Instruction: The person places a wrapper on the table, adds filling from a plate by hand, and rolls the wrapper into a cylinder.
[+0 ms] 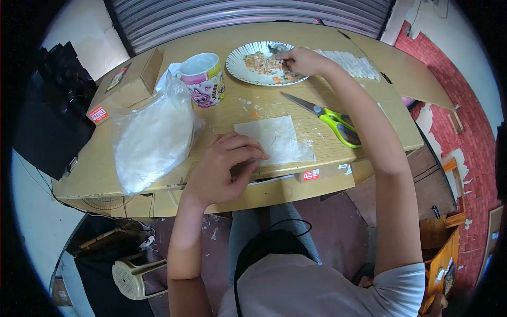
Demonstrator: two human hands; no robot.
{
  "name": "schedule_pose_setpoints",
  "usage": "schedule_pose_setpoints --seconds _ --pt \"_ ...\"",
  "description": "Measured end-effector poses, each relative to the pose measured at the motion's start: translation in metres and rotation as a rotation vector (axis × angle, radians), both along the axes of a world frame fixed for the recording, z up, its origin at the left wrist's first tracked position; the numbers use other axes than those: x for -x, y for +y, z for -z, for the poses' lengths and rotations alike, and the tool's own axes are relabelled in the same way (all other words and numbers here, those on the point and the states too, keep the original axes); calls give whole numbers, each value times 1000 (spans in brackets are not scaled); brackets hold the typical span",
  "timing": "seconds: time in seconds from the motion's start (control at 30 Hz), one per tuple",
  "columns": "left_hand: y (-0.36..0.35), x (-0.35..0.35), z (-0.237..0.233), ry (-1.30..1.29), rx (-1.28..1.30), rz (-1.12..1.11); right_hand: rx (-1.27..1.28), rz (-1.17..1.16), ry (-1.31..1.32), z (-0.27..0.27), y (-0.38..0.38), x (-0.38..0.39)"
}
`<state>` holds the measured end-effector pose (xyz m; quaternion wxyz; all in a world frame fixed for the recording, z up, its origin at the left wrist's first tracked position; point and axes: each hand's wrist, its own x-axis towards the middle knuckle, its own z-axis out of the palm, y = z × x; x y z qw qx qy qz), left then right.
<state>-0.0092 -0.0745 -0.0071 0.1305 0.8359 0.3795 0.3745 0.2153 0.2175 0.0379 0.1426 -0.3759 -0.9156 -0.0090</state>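
Head view: ok, nearest you is your left hand (227, 164), curled over the near-left edge of the pale sheet (274, 134), thumb and fingertips bunched together. The sheet's lying flat near the front edge of the bench (311, 42). I'd bet it's super light, floppy and easy to tear, so lift it by a corner with soft fingertips and don't tug the middle. The scissors (330, 115) to its right look stiff and solid, so grab those by the green handles. Past the sheet, on the far side, your right hand (306, 61) reaches down into the chopped food (259, 62) on the plate (233, 70). That's probably loose, damp and crumbly, so small pinches tbh.

Stuff you can't see: whether your left fingertips actually have the sheet's edge, or if it's one layer or two. What's inside the cloudy bag (153, 140) left of the sheet is a blur too. Your right fingertips are hidden in the food, so I can't tell if they're pinching any.
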Motion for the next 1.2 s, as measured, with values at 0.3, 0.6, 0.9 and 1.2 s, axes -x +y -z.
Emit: schedule_pose_setpoints --seconds 0.3,0.6,0.9,1.2 --pt "0 -1 2 4 26 -21 213 -51 -166 -28 -25 -7" --pt "-1 0 -1 4 18 -5 195 127 -240 -28 -63 20" --pt "-1 0 0 20 1 -13 86 -14 -118 -16 -50 21" --pt "-2 0 -1 32 33 -27 134 -204 80 -8 -27 36"
